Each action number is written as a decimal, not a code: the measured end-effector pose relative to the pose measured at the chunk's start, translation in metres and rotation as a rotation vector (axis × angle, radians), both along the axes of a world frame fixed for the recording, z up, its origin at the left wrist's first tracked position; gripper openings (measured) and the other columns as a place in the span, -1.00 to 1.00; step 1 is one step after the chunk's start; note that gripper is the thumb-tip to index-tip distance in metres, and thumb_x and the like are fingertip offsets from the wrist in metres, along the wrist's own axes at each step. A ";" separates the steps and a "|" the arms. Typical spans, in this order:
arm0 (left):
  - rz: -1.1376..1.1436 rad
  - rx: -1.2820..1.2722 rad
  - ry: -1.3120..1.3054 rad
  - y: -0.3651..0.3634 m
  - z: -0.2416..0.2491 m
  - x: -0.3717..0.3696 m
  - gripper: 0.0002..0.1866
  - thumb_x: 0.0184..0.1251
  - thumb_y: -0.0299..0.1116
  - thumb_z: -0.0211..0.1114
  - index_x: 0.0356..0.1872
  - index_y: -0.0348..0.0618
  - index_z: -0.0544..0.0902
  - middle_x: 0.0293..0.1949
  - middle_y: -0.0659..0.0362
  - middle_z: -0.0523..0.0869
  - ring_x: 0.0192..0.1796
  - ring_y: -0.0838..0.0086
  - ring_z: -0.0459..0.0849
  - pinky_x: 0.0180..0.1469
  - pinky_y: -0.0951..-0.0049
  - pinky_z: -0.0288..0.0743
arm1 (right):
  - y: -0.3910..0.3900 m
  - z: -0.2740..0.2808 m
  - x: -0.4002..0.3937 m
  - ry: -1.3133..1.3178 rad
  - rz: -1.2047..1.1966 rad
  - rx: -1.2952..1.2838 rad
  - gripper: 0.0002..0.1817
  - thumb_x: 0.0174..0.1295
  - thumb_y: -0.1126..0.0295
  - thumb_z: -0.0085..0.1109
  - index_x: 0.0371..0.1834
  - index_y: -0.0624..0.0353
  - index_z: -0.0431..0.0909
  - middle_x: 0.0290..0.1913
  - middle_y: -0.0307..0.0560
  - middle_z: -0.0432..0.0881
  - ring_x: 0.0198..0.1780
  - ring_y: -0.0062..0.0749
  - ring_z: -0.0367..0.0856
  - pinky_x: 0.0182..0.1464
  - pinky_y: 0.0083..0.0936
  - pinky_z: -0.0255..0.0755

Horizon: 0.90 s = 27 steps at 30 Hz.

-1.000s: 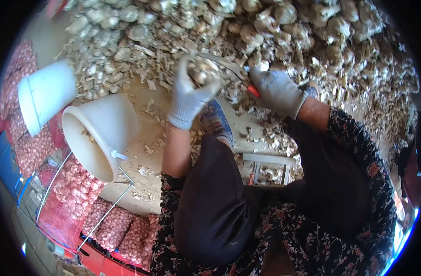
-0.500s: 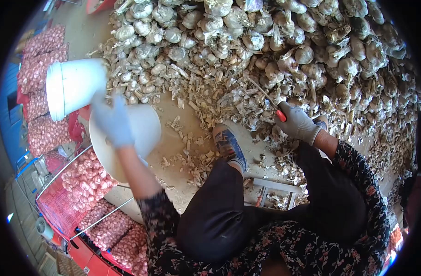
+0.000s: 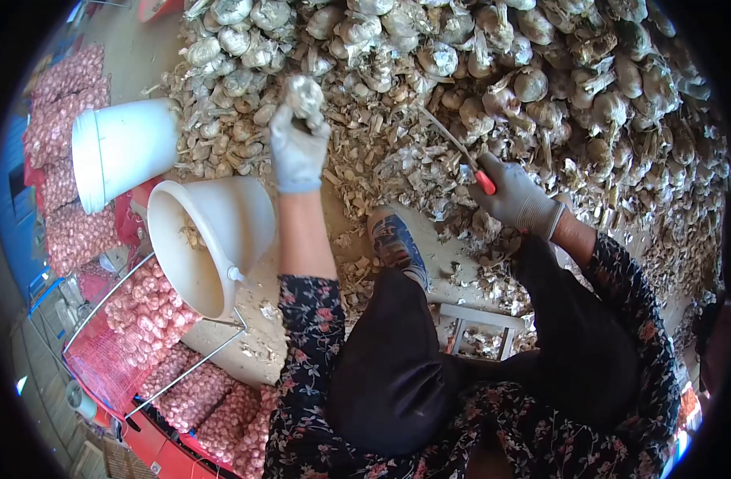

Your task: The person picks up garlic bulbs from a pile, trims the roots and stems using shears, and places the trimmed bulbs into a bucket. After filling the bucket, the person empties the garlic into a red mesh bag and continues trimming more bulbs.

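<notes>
My left hand [image 3: 300, 152], in a pale glove, is raised at the edge of the garlic pile with its fingers around a garlic bulb [image 3: 305, 96]. In my gloved right hand [image 3: 513, 194] is the red handle of a cutting tool [image 3: 447, 136], whose narrow metal part points up and left over the dry scraps. A large heap of garlic bulbs with stems [image 3: 493, 72] spreads across the top and right. Left of my left forearm, a white bucket [image 3: 253, 215] lies tilted with its mouth facing me, a little garlic inside.
Another white bucket [image 3: 130, 148] lies beyond the first. Pink net bags of garlic [image 3: 70, 152] line the left side, and an open net bag on a metal frame [image 3: 146, 307] stands below the bucket. A metal stool [image 3: 481, 323] is between my legs. Peelings [image 3: 417, 188] litter the floor.
My left hand has moved from over the bucket's mouth up and right to the pile and now holds a bulb. My right hand, still holding the tool, has shifted slightly.
</notes>
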<state>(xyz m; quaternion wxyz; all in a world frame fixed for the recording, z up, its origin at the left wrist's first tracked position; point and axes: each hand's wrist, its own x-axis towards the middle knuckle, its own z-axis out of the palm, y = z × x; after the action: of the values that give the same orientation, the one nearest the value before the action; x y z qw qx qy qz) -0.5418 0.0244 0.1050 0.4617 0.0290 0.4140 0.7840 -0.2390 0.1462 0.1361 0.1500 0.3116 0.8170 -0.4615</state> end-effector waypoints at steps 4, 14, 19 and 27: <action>-0.123 0.069 -0.174 -0.013 0.008 0.041 -0.56 0.20 -0.18 0.24 0.07 -0.12 0.47 -0.17 0.24 0.55 -0.42 0.55 0.35 -0.46 0.62 0.26 | -0.008 0.011 -0.013 0.133 0.031 0.208 -0.65 0.21 0.24 0.07 -0.11 0.29 0.29 -0.37 0.32 0.57 -0.24 0.23 0.57 -0.17 -0.05 0.43; -0.331 -0.448 0.404 -0.010 0.013 0.047 -0.65 0.14 -0.44 0.32 -0.01 -0.27 0.62 -0.29 0.21 0.71 -0.45 0.76 0.54 -0.49 0.76 0.37 | -0.008 0.004 -0.022 0.042 0.252 0.617 -0.57 0.23 0.14 0.09 -0.07 0.28 0.29 -0.35 0.22 0.52 -0.33 0.08 0.59 -0.27 -0.11 0.45; -0.492 -0.662 0.727 -0.047 -0.061 0.047 -0.66 0.08 -0.34 0.38 -0.12 -0.30 0.66 -0.21 0.13 0.69 -0.27 0.47 0.63 -0.22 0.46 0.52 | -0.011 -0.004 -0.013 -0.032 0.016 -0.050 -0.59 0.22 0.14 0.04 -0.12 0.31 0.31 -0.36 0.26 0.59 -0.23 0.12 0.63 -0.13 -0.13 0.47; -0.926 -1.138 1.458 -0.054 -0.047 0.060 -0.31 0.03 -0.29 0.39 0.25 -0.04 0.34 0.08 -0.14 0.43 0.03 -0.02 0.54 0.10 0.16 0.43 | -0.016 -0.024 0.003 -0.109 -0.027 -0.022 -0.64 0.20 0.15 0.12 -0.17 0.23 0.38 -0.40 0.24 0.58 -0.26 0.15 0.61 -0.18 -0.11 0.43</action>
<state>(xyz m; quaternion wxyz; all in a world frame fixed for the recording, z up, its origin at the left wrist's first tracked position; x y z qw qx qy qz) -0.4815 -0.0297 0.0582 0.3005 0.4308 0.8509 0.0098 -0.2363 0.1303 0.1121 0.1914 0.3456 0.7982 -0.4547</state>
